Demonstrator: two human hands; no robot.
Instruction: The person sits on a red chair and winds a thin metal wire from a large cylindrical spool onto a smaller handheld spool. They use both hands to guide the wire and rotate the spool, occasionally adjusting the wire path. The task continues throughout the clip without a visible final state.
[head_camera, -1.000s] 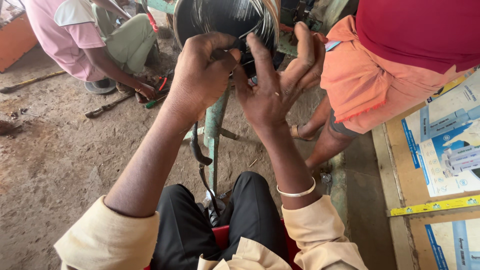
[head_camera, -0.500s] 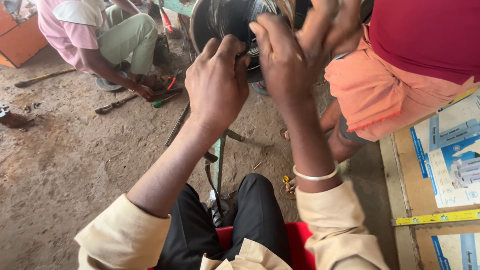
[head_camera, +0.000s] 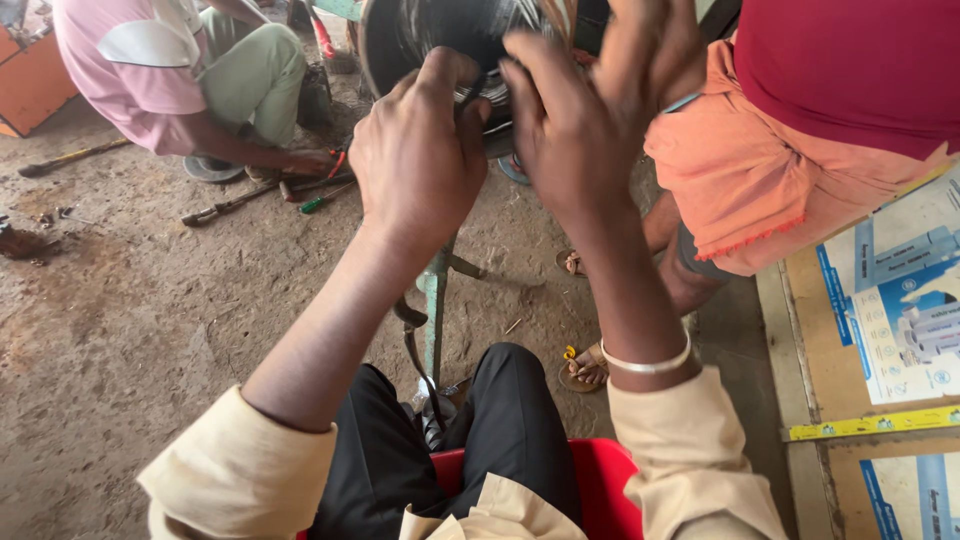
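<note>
Black, ribbed drum (head_camera: 440, 45) stands on a green post (head_camera: 433, 310) at top centre, above the person's knees. Left hand (head_camera: 420, 165) presses on its lower rim, fingers curled tight around a thin dark tool (head_camera: 470, 93); right hand (head_camera: 580, 130) lies just beside it against the drum, fingers spread, though blur hides what they grip. Seated behind: a person in pink (head_camera: 150, 70), a hand on tools (head_camera: 265, 195) lying on the dirt floor (head_camera: 120, 320).

One head-worn camera looks steeply down and forward, close over the wearer's raised forearms and lap.
</note>
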